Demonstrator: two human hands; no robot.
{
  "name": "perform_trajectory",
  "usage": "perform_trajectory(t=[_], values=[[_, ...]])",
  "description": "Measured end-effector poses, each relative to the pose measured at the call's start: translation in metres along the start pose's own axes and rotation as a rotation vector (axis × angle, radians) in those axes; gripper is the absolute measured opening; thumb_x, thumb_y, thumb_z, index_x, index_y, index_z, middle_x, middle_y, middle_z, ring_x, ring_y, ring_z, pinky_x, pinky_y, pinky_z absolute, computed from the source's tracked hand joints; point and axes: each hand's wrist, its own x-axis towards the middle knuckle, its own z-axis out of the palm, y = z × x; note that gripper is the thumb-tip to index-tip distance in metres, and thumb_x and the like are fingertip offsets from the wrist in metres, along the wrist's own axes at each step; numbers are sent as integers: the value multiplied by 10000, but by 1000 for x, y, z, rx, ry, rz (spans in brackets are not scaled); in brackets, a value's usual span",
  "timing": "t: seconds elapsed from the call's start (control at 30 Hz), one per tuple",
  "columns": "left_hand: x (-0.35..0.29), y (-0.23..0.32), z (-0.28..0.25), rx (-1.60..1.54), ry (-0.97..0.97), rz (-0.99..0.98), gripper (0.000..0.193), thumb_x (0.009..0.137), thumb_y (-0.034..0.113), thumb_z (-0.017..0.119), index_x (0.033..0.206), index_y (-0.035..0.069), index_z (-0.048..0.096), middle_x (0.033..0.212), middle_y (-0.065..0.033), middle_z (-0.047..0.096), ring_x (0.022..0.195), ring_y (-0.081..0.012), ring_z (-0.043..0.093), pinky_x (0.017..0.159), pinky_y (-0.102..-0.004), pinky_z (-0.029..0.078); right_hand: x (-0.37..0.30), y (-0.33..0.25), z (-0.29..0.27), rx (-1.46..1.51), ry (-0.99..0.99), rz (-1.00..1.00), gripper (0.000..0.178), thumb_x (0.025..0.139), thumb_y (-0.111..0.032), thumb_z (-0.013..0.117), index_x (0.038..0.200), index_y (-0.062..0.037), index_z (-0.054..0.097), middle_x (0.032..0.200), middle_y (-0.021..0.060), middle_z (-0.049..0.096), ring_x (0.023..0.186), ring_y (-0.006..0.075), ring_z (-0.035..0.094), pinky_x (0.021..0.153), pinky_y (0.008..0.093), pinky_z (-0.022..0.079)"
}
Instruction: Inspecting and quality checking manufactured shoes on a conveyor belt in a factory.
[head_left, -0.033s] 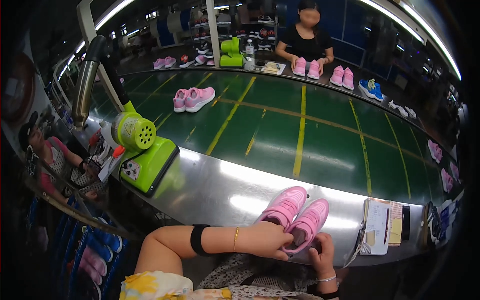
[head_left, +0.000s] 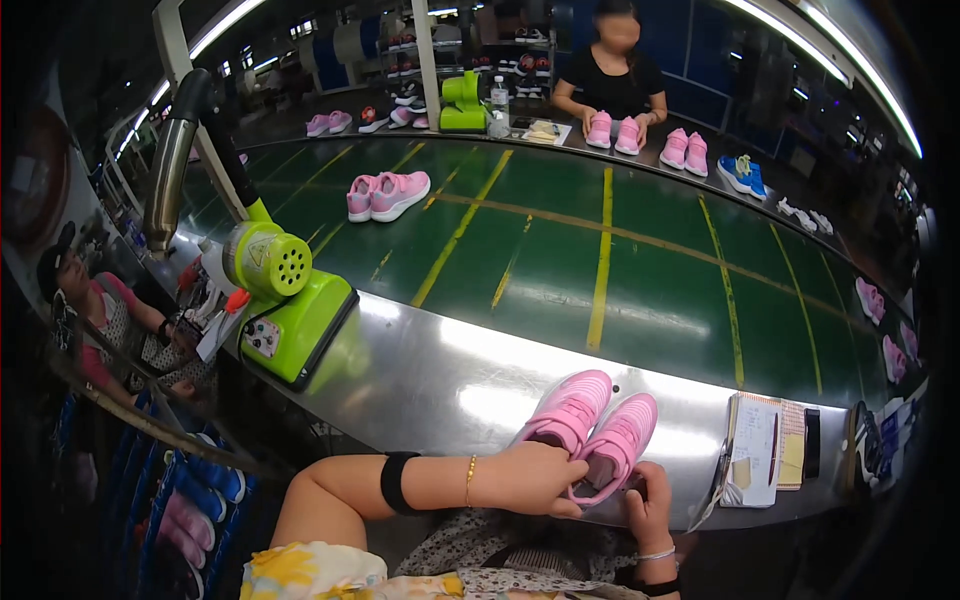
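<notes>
A pair of pink sneakers (head_left: 572,408) rests on the metal ledge in front of me, toes pointing away, with striped toe caps and straps. My left hand (head_left: 530,478) reaches across their heels; its fingers close on the heel collar of the right-hand sneaker (head_left: 628,432). The back of the left-hand shoe is partly hidden by that hand. At the outer heel of the right-hand sneaker, my right hand (head_left: 650,503) has thumb and fingers curled against the shoe's edge. Its fingertips are partly hidden.
Beyond the metal ledge (head_left: 450,375) runs a green conveyor belt (head_left: 550,255), carrying another pink pair (head_left: 390,196). A green machine (head_left: 300,325) stands left; a notebook (head_left: 752,450) with a pen lies right. Across the belt, a co-worker (head_left: 612,80) holds pink shoes. Another person (head_left: 100,310) sits left.
</notes>
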Motion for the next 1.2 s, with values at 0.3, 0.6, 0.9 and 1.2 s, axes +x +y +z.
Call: perform_trajectory(t=[0.3, 0.6, 0.9, 1.2], values=[[-33, -82, 18, -1243, 811, -306, 245, 925, 161, 545, 1123, 21, 573, 1216, -109, 549, 1039, -167, 559, 879, -296, 455, -3, -3, 4, 275, 56, 371, 339, 914, -169, 553, 1203, 5, 535, 1058, 140, 636, 971, 199, 613, 836, 298, 475], [-22, -81, 58, -846, 466, -249, 587, 825, 171, 653, 1348, 53, 414, 1131, -86, 560, 901, -155, 554, 792, -293, 466, 3, -48, 26, 372, -41, 554, 628, 848, -219, 663, 1353, 1, 362, 1251, 180, 512, 1062, 229, 577, 817, 318, 511], [-30, -77, 80, -1796, 605, -286, 437, 807, -19, 516, 1241, -25, 468, 1142, -106, 579, 1018, -196, 589, 879, -311, 480, -1, -39, 31, 1154, 390, 763, 270, 848, -22, 466, 1105, -4, 545, 930, 63, 621, 808, 126, 598, 718, 260, 491], [-17, -70, 97, -1950, 617, -184, 507, 815, -51, 453, 1319, -3, 410, 1235, -124, 534, 1082, -212, 560, 910, -331, 470, -7, -37, 42, 969, 252, 609, 243, 788, -3, 539, 1022, 31, 597, 954, 92, 622, 853, 165, 602, 751, 274, 483]])
